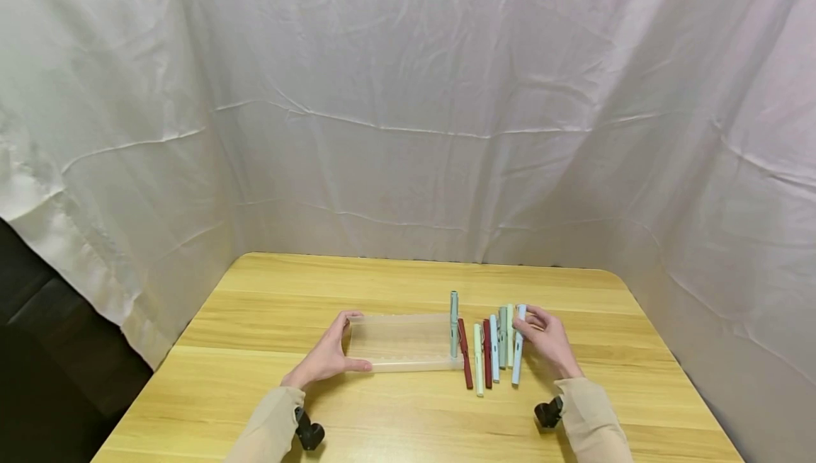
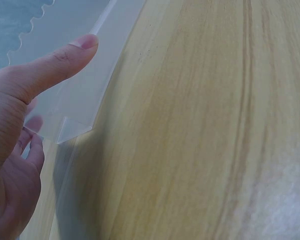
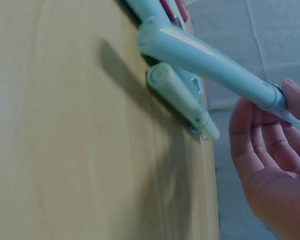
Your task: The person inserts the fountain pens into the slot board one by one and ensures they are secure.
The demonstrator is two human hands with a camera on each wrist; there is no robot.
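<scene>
A frosted clear plastic pen rack (image 1: 401,341) with a wavy edge is gripped at its left end by my left hand (image 1: 324,354). In the left wrist view the thumb (image 2: 65,62) presses its near side while the fingers reach round the far side. One grey-green pen (image 1: 454,325) lies across the rack's right end. On the right, my right hand (image 1: 548,341) pinches a light blue pen (image 3: 205,62) near its cap end between thumb and fingers. In the right wrist view this pen is raised over a pale green pen (image 3: 177,95).
Right of the rack lies a loose row of capped pens: a dark red pen (image 1: 466,357), a pale green pen (image 1: 479,364), another dark red one, a light blue pen (image 1: 494,350) and a grey-green one (image 1: 503,343). Grey curtains (image 1: 408,166) surround the wooden table (image 1: 408,420).
</scene>
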